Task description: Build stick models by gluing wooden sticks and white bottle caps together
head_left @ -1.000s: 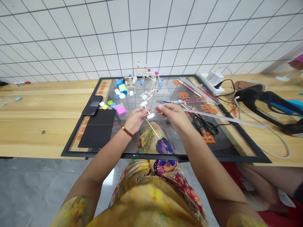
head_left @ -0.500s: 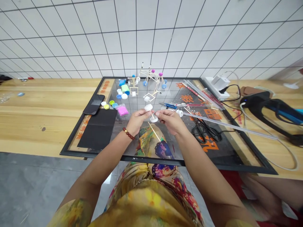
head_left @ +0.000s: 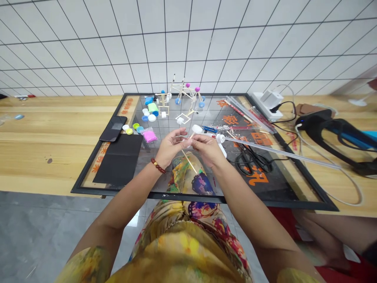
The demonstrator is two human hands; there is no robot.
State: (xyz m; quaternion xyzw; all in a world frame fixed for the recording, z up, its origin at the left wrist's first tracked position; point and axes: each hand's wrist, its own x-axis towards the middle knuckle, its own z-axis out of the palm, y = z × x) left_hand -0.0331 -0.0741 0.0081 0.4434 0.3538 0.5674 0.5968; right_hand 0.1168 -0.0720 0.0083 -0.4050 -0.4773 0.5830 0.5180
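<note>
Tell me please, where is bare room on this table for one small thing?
Widest is the bare wooden tabletop left of the black frame and phone. A smaller patch is the glass between the black sheet and the left hand. Crowded: the back middle, with stick models and small lids, and the right side, with the black cable and clear strip.

Between the left grip (head_left: 167, 149) and right grip (head_left: 207, 150) the gap is shut, the fingertips meeting at a white-ended stick (head_left: 196, 129). Ahead, upright stick models (head_left: 183, 93) block a low pass toward the tiled wall (head_left: 188, 47). Rightward, a clear rod (head_left: 279, 152) slants out over the table (head_left: 44, 149), a tangled black cable (head_left: 255, 159) just beside it. Leftward, bare glass (head_left: 147, 163) leaves a narrow lane between the black sheet (head_left: 118, 161) and the wrist; nearer the person, only a thin stick (head_left: 188, 161) crosses the glass.
</note>
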